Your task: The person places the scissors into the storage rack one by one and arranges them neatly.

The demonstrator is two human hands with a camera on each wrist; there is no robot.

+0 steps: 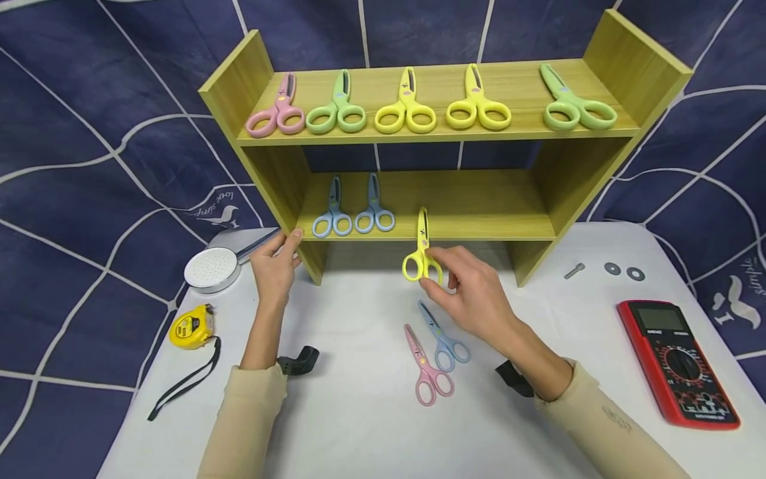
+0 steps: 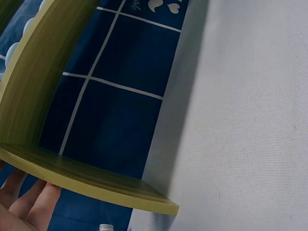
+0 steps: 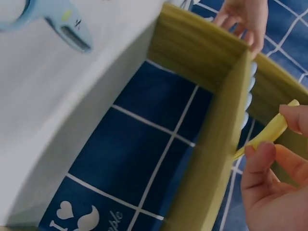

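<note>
My right hand (image 1: 473, 286) pinches a pair of yellow scissors (image 1: 423, 239) by one handle loop, blades pointing away at the front edge of the middle shelf (image 1: 467, 199). In the right wrist view the scissors (image 3: 269, 132) show edge-on between thumb and fingers. My left hand (image 1: 275, 266) holds the left side panel of the wooden shelf unit (image 1: 272, 179), thumb at its front edge and fingers (image 2: 45, 202) on the outer face. Two blue scissors (image 1: 334, 209) lie on the middle shelf. Below my right hand, pink scissors (image 1: 426, 366) and blue scissors (image 1: 444, 339) lie on the table.
Pink, green and yellow scissors (image 1: 407, 100) line the top shelf (image 1: 526, 120). Left on the white table (image 1: 359, 426) are a shower head (image 1: 211, 269) and a yellow tape measure (image 1: 193, 327) with a black strap. A red multimeter (image 1: 676, 362), a bolt (image 1: 574, 270) and two washers (image 1: 636, 273) lie right.
</note>
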